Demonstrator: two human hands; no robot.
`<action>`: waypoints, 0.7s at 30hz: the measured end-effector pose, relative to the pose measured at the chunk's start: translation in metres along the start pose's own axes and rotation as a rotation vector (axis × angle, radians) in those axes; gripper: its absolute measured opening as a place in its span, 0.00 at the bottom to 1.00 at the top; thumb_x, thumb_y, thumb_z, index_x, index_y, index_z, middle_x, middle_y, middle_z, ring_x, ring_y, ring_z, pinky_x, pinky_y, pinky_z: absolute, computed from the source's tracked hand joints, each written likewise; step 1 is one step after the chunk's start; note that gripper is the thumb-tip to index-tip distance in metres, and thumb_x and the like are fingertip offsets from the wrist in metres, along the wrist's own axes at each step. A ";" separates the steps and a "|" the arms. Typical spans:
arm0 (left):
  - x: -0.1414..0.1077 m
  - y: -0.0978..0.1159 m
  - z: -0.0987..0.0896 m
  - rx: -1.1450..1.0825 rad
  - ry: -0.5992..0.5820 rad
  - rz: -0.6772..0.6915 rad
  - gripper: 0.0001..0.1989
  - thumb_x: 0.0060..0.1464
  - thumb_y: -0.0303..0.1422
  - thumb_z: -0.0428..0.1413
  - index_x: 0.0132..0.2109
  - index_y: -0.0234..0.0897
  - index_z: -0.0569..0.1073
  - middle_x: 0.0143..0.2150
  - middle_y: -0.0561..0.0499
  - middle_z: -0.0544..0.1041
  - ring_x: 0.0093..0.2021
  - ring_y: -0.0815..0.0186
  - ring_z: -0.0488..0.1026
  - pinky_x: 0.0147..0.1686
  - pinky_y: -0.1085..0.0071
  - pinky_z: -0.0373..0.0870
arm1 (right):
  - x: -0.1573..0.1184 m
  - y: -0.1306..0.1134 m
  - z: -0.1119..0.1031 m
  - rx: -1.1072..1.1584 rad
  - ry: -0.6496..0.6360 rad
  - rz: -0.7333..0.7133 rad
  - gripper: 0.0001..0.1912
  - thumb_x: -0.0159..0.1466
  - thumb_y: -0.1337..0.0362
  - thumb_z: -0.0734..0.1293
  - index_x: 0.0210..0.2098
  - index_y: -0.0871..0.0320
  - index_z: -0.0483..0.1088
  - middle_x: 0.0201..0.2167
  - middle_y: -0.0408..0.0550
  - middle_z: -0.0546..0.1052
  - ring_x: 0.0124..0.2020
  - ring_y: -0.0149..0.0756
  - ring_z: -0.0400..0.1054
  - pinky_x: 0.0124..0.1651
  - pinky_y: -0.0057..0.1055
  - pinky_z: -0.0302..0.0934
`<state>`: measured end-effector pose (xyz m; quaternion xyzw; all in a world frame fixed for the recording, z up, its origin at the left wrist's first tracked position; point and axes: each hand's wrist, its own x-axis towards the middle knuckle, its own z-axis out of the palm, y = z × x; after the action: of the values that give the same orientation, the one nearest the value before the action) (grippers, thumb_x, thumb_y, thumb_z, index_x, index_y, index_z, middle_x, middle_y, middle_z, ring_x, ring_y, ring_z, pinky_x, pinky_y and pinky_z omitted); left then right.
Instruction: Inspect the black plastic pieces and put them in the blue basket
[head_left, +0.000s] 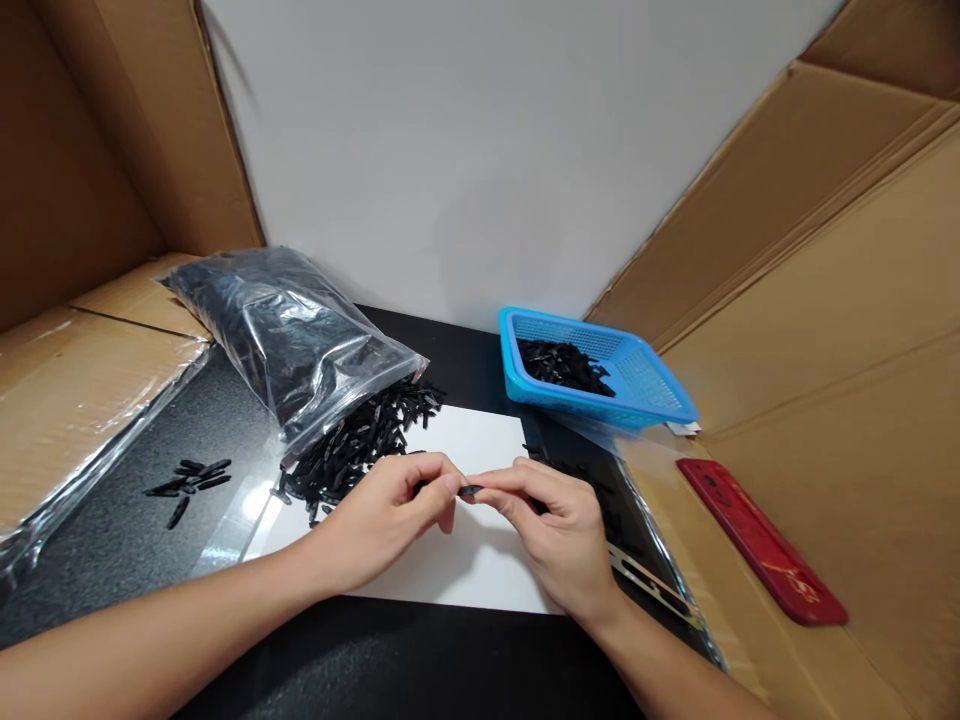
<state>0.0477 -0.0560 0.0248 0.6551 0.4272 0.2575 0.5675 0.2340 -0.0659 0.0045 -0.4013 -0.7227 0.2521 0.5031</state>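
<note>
Between my fingertips is a small black elongated piece [470, 490], with my left hand [405, 505] pinching one end and my right hand [551, 520] pinching the other. Both hands are above a white sheet [465, 560] on the dark table. To the left, a heap of similar black slivers [360, 440] spills out of the mouth of a clear plastic bag [292, 320] filled with dark contents. The fingers hide part of the piece, and its exact kind cannot be made out.
A blue basket [660, 385] with black pieces stands at the back right. Several loose slivers [187, 480] lie on the left. A red phone case [757, 540] rests on cardboard at right, and a flat metallic strip [649, 580] is beside my right wrist. Cardboard walls [825, 270] enclose the sides.
</note>
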 end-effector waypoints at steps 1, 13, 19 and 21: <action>0.000 0.001 0.000 0.029 0.011 -0.007 0.17 0.61 0.40 0.49 0.29 0.36 0.71 0.22 0.59 0.63 0.24 0.71 0.56 0.26 0.72 0.52 | 0.000 0.000 0.000 -0.004 -0.002 -0.014 0.07 0.60 0.74 0.70 0.32 0.57 0.81 0.21 0.43 0.77 0.20 0.30 0.65 0.23 0.26 0.57; 0.003 -0.003 -0.003 0.076 -0.018 0.009 0.09 0.55 0.32 0.54 0.31 0.33 0.77 0.25 0.56 0.72 0.28 0.71 0.63 0.28 0.74 0.56 | -0.002 0.000 -0.004 -0.048 -0.107 -0.127 0.14 0.62 0.78 0.67 0.36 0.55 0.80 0.22 0.43 0.76 0.22 0.30 0.65 0.26 0.25 0.59; 0.002 -0.001 -0.004 0.133 -0.026 0.049 0.08 0.51 0.26 0.53 0.30 0.34 0.77 0.26 0.56 0.72 0.28 0.70 0.64 0.29 0.75 0.57 | -0.002 0.002 -0.005 -0.068 -0.115 -0.117 0.13 0.63 0.77 0.67 0.36 0.56 0.80 0.22 0.43 0.75 0.22 0.31 0.65 0.26 0.26 0.59; 0.002 -0.001 -0.004 0.138 -0.027 0.052 0.08 0.50 0.26 0.53 0.30 0.34 0.77 0.26 0.56 0.72 0.28 0.70 0.64 0.29 0.75 0.58 | -0.002 0.002 -0.005 -0.076 -0.110 -0.096 0.11 0.63 0.75 0.67 0.35 0.56 0.80 0.21 0.43 0.75 0.21 0.31 0.65 0.25 0.26 0.59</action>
<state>0.0455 -0.0522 0.0242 0.7071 0.4189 0.2333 0.5197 0.2392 -0.0665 0.0041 -0.3704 -0.7767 0.2220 0.4584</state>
